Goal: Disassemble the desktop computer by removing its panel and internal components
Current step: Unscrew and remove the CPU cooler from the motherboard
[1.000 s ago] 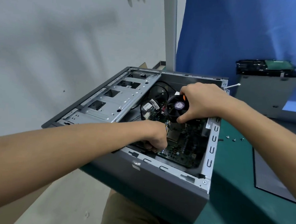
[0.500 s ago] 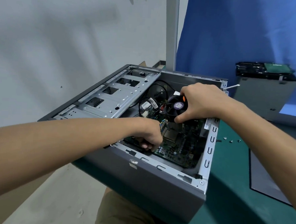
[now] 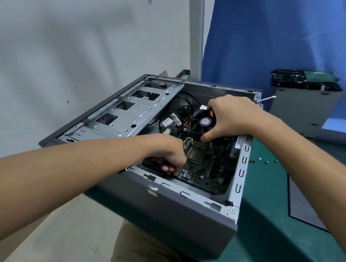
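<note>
The case (image 3: 179,217) lies open at the green table's (image 3: 262,245) left edge. Inside it, the left hand (image 3: 170,156) curls its fingers down onto the motherboard (image 3: 204,172); I cannot tell whether it holds anything. The right hand (image 3: 231,118) grips the fan (image 3: 203,122) above the board. Loose screws (image 3: 266,160) lie right of the case.

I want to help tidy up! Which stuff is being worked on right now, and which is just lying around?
In the job: computer case, fan gripped by the right hand, motherboard, left hand inside the case.
Lying about: loose screws, grey panel, grey box at the back.
</note>
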